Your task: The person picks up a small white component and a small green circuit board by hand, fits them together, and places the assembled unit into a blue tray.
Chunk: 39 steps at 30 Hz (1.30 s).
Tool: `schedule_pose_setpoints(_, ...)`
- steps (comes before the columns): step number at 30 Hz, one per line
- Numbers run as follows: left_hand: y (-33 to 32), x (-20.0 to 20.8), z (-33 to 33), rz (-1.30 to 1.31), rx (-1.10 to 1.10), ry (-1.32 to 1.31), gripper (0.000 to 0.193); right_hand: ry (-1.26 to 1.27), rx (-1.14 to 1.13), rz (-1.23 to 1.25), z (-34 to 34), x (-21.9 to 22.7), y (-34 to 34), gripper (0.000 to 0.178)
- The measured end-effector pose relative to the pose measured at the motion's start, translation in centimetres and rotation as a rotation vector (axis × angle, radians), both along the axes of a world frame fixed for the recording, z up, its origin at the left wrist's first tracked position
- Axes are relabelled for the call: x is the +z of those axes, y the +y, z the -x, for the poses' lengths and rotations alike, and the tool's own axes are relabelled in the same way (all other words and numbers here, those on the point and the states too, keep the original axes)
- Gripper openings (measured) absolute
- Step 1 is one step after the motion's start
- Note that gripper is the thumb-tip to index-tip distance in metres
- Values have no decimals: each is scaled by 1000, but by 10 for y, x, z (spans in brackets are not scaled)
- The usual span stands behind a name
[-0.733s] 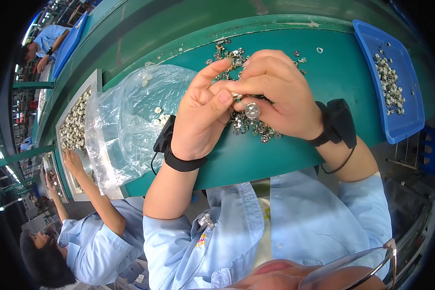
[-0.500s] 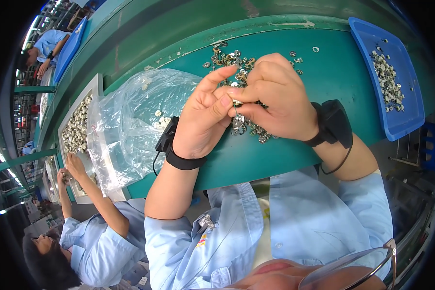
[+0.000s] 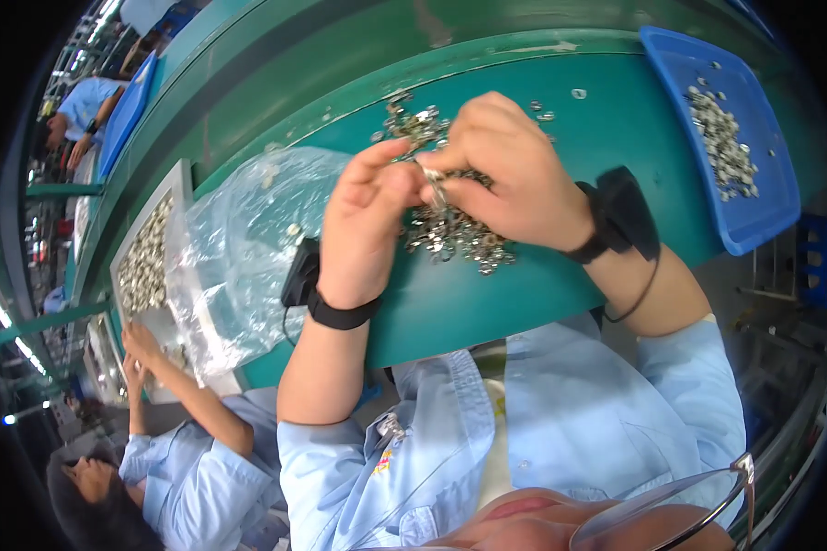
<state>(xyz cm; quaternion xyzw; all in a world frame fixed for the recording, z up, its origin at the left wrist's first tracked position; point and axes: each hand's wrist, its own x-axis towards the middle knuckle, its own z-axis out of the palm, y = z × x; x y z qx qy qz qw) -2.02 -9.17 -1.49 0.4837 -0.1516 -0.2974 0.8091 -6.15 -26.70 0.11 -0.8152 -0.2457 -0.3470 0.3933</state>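
Note:
Above a heap of small shiny metal parts (image 3: 459, 241) on the green tabletop, my two hands meet almost fingertip to fingertip. My right hand (image 3: 515, 174) pinches a small silvery metal part (image 3: 435, 180) between thumb and fingers; motion blurs its shape. Close against it from the left, my left hand (image 3: 369, 216) has its thumb and fingers drawn together, and what they hold is hidden. More loose metal parts (image 3: 415, 124) lie just beyond the hands. Each wrist wears a black strap with a black box on it.
A clear plastic bag (image 3: 248, 248) with a few pale pieces lies left of my hands. Beyond it stands a pale tray (image 3: 182, 174) of small parts, where a co-worker's hands (image 3: 141, 349) work. A blue tray (image 3: 730, 230) of small parts is at the right.
Both hands have shifted slightly left, and the gap between their fingertips has changed a little. The whole view has moved a little. At the left, the co-worker's hands have come closer together.

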Motion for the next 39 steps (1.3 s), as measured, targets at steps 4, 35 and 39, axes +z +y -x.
schedule_pose_setpoints(4,0,-2,-5,-158,157,-211,22,246,-30,-544,-15,-5,-24,11)
schedule_pose_setpoints(35,40,1,-34,-1101,64,-1035,18,543,38,424,-13,-20,-32,15)
schedule_pose_setpoints(39,33,-7,-33,-1186,-17,-1049,18,543,29,408,-14,-16,-30,10)
